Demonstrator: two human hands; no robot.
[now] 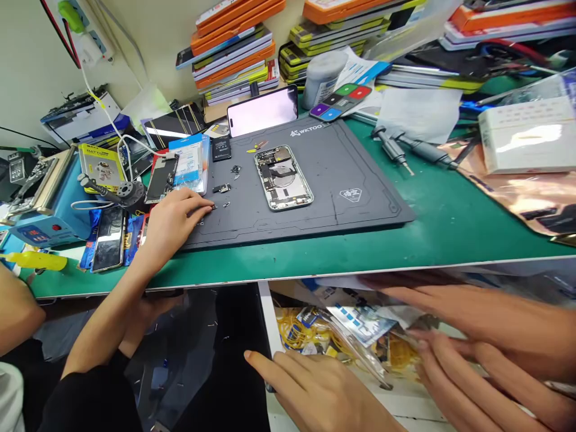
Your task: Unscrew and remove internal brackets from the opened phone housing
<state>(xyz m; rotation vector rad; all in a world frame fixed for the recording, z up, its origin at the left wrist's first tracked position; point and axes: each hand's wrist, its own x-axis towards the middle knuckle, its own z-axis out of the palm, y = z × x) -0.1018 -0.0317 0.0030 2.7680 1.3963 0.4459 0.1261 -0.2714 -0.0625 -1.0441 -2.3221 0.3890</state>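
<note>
My left hand (177,217) rests at the dark work mat's (333,174) left front, thumb and forefinger together at a tiny part too small to identify. Beside those fingertips lie a small metal bit (226,204) and a small black module (221,188). An opened phone (283,178) lies mid-mat, its inner parts exposed. Behind it are a black battery (221,149) and a lit phone (264,112) propped on its side. Below the bench, my right hand (317,384) is spread over the left edge of an open drawer (266,330), holding nothing visible.
Another person's hands (486,366) reach over the drawer's right part, around clear bags. Screwdrivers (391,147) and a white box (528,135) are right of the mat. Stacked boxes (238,54) stand behind. A blue machine (54,210) is at left, near another person's arm (18,306).
</note>
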